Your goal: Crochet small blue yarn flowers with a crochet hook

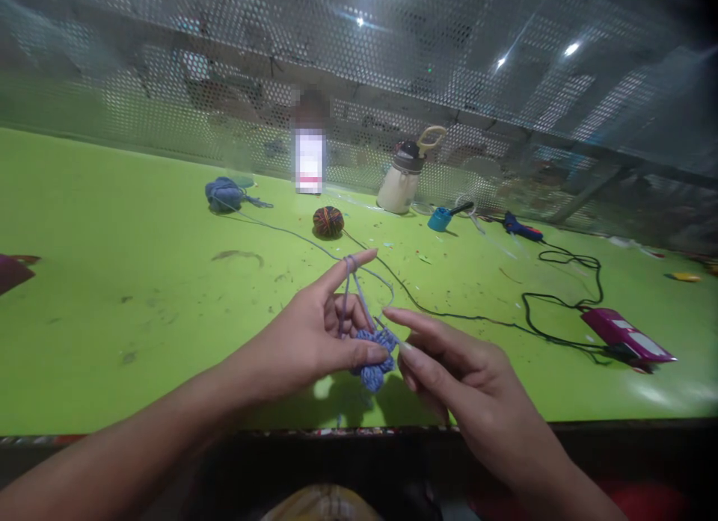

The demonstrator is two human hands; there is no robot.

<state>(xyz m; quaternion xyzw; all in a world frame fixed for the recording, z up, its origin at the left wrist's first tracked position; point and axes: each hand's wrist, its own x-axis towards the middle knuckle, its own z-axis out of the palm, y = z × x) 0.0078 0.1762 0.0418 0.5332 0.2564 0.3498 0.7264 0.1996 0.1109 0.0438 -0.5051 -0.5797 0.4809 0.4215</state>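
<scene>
My left hand [330, 334] pinches a small blue crocheted flower [375, 373] between thumb and fingers. Blue yarn [359, 300] loops over its raised index finger and runs down to the flower. Close by on the right, my right hand [449, 364] holds a thin crochet hook [386, 330] at the flower's upper edge; most of the hook is hidden by the fingers. From a blue yarn ball [223, 194] at the back left, a strand trails across to my hands. A multicoloured yarn ball [328, 222] lies beyond them.
On the green table [140, 282] stand a pale bottle [399, 185] and a small blue pot [440, 219]. A blue glue gun [521, 228], black cord [527, 319], and magenta power strip [625, 334] lie at right. A perforated metal screen [235, 80] rises behind.
</scene>
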